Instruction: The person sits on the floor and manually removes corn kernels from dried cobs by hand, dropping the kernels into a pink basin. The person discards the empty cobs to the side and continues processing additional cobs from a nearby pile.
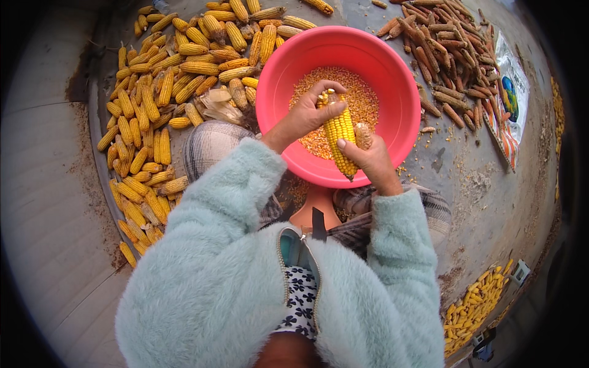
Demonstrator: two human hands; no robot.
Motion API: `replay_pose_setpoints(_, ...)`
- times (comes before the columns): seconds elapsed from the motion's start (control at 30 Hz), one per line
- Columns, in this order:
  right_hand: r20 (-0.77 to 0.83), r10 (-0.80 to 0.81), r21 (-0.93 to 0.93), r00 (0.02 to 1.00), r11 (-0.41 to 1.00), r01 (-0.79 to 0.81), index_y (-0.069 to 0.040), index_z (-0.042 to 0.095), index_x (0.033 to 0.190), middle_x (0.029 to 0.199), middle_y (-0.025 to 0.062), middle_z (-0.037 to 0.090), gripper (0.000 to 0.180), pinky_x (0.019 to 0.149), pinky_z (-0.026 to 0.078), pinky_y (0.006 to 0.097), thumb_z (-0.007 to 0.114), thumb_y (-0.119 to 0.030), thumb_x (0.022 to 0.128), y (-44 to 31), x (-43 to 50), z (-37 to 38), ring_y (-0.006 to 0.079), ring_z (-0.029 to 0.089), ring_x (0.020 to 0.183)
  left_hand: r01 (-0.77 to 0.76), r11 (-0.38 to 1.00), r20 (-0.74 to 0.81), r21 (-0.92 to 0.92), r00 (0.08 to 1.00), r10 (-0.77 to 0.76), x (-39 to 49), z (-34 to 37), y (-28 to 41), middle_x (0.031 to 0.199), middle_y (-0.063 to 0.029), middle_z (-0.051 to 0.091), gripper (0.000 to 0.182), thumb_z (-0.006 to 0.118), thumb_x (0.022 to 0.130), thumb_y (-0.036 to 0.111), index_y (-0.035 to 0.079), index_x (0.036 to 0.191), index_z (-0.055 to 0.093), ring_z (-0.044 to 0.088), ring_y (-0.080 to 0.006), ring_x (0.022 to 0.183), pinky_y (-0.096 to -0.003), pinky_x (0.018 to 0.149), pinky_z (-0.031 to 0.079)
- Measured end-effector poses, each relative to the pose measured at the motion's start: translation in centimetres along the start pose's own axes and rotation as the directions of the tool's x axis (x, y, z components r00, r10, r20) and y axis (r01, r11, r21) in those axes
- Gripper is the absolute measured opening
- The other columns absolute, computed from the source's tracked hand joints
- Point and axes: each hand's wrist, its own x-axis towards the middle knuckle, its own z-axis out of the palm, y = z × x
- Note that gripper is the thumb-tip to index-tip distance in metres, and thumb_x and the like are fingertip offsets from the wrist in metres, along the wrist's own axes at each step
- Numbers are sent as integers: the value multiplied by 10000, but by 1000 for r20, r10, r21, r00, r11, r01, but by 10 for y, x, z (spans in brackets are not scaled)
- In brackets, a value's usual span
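Observation:
A yellow ear of corn (341,131) is held at a tilt over a pink plastic basin (401,99). My left hand (310,110) grips its upper end, where a few kernels stand loose near the tip. Lower down, my right hand (375,158) has its thumb pressed on the rows of kernels. What looks like a bare corncob (363,135) pokes out between the right fingers and the ear; most of it is hidden. Loose corn kernels (359,87) cover the basin's bottom.
Unshelled ears of corn (149,101) are heaped on the left. Stripped cobs (448,50) pile up at the back right, beside a printed sack (513,92). More ears (476,299) lie at the lower right. Scattered kernels (405,172) dot the floor near the basin.

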Motion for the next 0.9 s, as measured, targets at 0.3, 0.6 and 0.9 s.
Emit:
replay_pose_setpoints(0.3, -62, -135, -397, 989, 912, 100, 11, 606, 935, 813, 12, 623, 230, 606, 469, 239, 683, -154, 795, 14, 5, 4, 75, 576, 709, 98, 994, -109, -52, 989, -103, 4, 0, -12, 849, 29, 509, 244, 546, 923, 268, 103, 1102, 527, 514, -41, 739, -193, 628, 433)
replay_pose_setpoints(0.6, -60, -86, -105, 994, 991, 79, 2, 613, 902, 773, 8, 619, 213, 591, 464, 234, 679, -169, 795, 2, 4, -2, 66, 569, 678, 94, 991, -60, -95, 993, -100, -3, 12, 11, 898, 30, 480, 330, 560, 894, 166, 127, 1205, 457, 458, -27, 752, -188, 625, 392)
replay_pose_setpoints(0.9, -95, -107, -251, 990, 965, 81, 3, 618, 895, 753, 34, 639, 282, 597, 479, 270, 709, -226, 758, 8, 6, 3, 99, 596, 659, 72, 992, -65, -105, 995, -79, 2, 8, -5, 895, 39, 467, 335, 572, 901, 208, 135, 1204, 450, 455, -25, 781, -192, 648, 400)
